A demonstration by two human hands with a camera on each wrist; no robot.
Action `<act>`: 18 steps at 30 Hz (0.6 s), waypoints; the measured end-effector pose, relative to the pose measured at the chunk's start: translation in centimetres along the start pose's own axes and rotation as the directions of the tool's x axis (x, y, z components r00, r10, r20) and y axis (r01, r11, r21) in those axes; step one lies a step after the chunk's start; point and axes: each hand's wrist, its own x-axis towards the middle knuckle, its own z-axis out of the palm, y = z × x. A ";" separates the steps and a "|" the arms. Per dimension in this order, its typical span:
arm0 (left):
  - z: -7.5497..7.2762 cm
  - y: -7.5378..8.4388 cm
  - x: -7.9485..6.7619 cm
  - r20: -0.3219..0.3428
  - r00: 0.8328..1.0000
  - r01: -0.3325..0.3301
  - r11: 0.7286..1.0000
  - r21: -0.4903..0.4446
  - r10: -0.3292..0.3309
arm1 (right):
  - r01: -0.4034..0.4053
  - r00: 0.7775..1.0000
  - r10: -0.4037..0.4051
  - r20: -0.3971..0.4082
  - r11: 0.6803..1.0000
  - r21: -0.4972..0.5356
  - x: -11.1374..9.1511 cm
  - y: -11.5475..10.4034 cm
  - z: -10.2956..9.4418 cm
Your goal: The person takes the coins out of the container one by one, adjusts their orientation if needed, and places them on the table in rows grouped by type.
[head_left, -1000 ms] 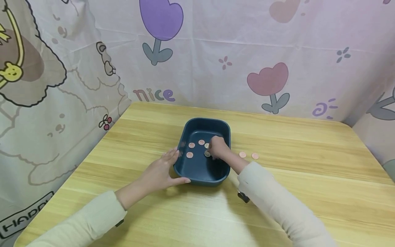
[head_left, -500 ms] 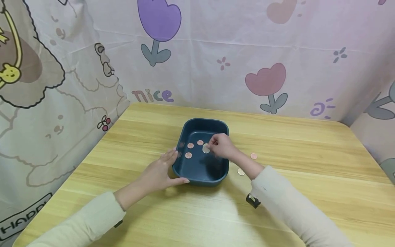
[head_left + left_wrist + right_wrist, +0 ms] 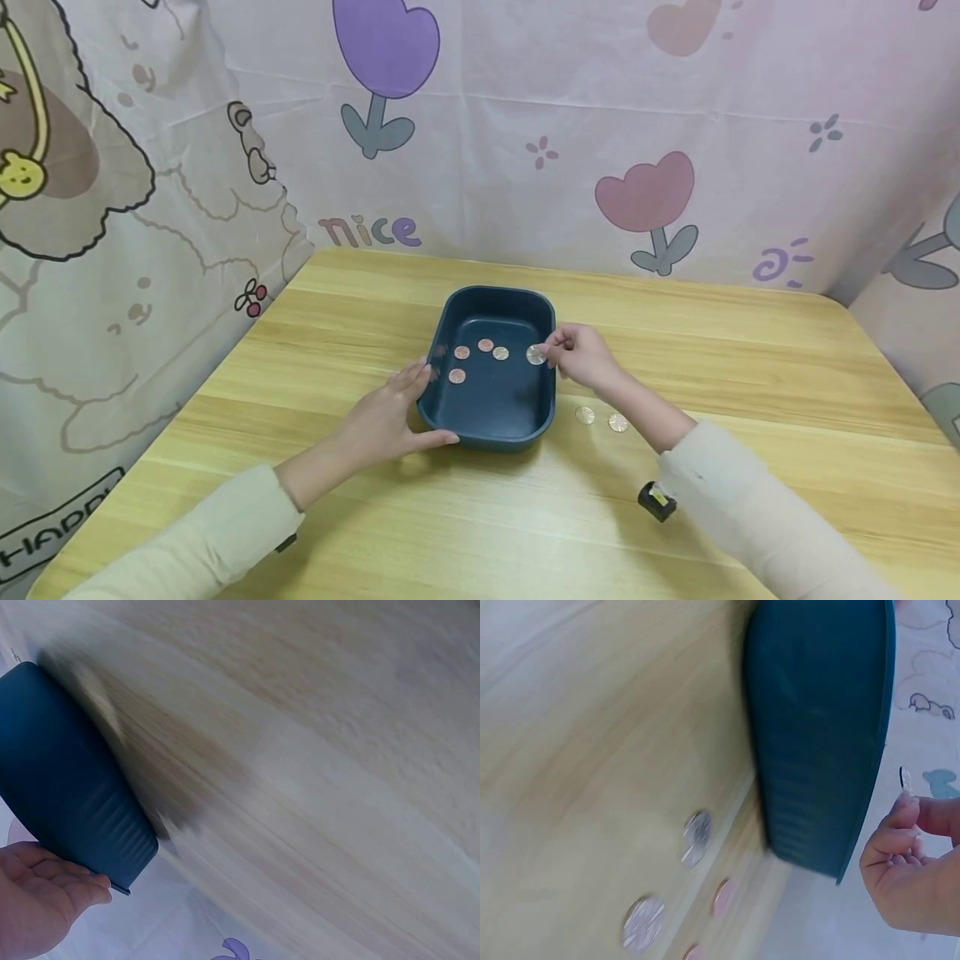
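A dark blue rectangular box [image 3: 487, 412] stands on the table with several coins lying on its floor. Copper-coloured coins [image 3: 457, 377] are at its left and middle, beside a yellowish coin [image 3: 501, 353]. My left hand [image 3: 378, 421] holds the box's near left corner, fingers along the left rim and thumb on the front rim; the left wrist view shows those fingertips [image 3: 94, 885] at the rim. My right hand [image 3: 581, 354] pinches a silver coin [image 3: 536, 354] between thumb and finger, over the box's right rim. The right wrist view has this coin [image 3: 905, 778] nearly edge-on.
Right of the box, silver coins [image 3: 585, 415] lie on the wooden table [image 3: 465, 525]. Copper coins [image 3: 722, 897] lie near them in the right wrist view, hidden behind my right arm in the head view. A patterned cloth [image 3: 495, 208] hangs behind the table.
My right hand has picked a silver coin from the box floor and moved right with it to the right rim. The left hand and the box have stayed put.
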 end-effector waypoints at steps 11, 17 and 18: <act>0.0 0.0 0.1 0.001 1.000 -0.003 1.000 0.003 0.003 | -0.091 0.996 0.091 0.008 0.996 0.008 -2.3 2.6 -3.4; 0.0 -0.1 0.1 -0.001 1.000 -0.004 1.000 0.017 0.004 | -0.125 0.992 0.125 -0.001 0.992 -0.016 -3.9 4.3 -5.3; 0.0 -0.1 0.1 -0.001 1.000 -0.004 1.000 0.015 0.004 | -0.131 0.991 0.131 -0.002 0.991 -0.020 -4.2 4.6 -5.6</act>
